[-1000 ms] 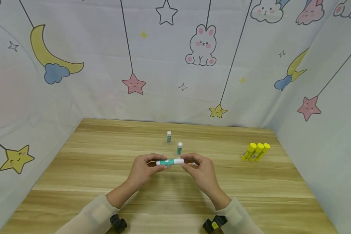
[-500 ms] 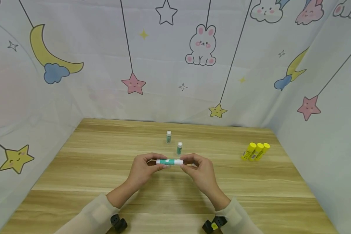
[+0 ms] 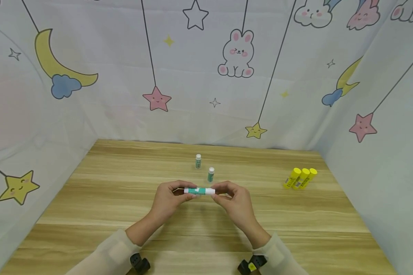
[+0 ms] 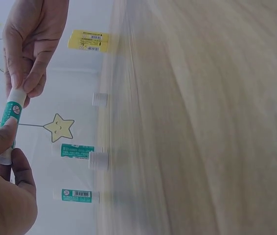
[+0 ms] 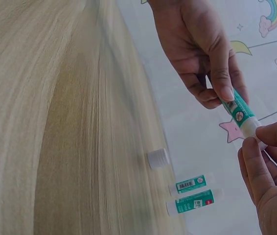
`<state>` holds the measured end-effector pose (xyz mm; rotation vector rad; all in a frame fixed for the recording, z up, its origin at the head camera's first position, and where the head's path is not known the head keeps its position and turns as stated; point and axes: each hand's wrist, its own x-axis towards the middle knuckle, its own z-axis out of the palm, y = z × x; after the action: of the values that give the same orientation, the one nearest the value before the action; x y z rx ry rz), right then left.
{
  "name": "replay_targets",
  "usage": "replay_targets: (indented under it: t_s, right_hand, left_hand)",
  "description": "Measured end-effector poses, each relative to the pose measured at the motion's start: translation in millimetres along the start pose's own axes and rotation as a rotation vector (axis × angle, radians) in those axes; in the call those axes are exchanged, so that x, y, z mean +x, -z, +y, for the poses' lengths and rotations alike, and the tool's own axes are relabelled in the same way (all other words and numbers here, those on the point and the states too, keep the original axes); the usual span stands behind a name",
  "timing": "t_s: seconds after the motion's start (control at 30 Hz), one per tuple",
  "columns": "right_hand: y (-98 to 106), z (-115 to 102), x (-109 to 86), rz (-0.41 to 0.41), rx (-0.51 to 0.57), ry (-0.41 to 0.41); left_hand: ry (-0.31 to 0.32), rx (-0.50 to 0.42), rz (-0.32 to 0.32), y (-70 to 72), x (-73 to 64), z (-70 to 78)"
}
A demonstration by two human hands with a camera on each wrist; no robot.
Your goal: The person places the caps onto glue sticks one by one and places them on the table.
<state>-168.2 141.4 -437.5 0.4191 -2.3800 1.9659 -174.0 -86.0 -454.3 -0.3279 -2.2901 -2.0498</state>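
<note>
Head view: 2 hands hold 1 green glue stick point(image 3: 199, 190) flat, in the middle of the frame above the table point(image 3: 89, 198).
Left hand point(image 3: 168, 199): pinches the green end.
Right hand point(image 3: 234, 201): pinches the white cap.
Done: stick picked up.
Left: cap looks on, not pulled off.
Behind: 2 green sticks point(image 3: 204, 168) stand.
Right side: 3 yellow sticks point(image 3: 300, 178) lie.

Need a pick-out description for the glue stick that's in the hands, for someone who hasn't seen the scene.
Start at the wooden table and go to its middle, just in front of the person. There the left hand and right hand pinch the ends of a green-and-white glue stick, held level above the tabletop. Two matching green glue sticks stand upright behind it, and the three yellow glue sticks lie far right.
</note>
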Motion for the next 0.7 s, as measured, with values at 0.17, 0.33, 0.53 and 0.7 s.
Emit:
replay_targets:
  t_s: [0.17,0.33,0.53,0.7]
  right_hand:
    - [-0.1,-1.1,0.0,-0.008,0.011,-0.011]
    - [0.1,-1.7,-0.5,-0.011,0.009,-0.016]
    - [0.7,-0.6,-1.0,-0.009,0.019,-0.018]
    - [0.9,-3.2,-1.8,-0.006,0.017,-0.025]
  left_hand:
    - [-0.008,-0.009,-0.005,-0.4,0.3,-1.3]
    - [-0.009,-0.019,-0.012,-1.3,-0.3,-0.4]
    - [-0.007,0.000,-0.001,-3.1,-0.3,1.6]
    - [-0.028,0.009,0.004,-4.2,-1.8,3.2]
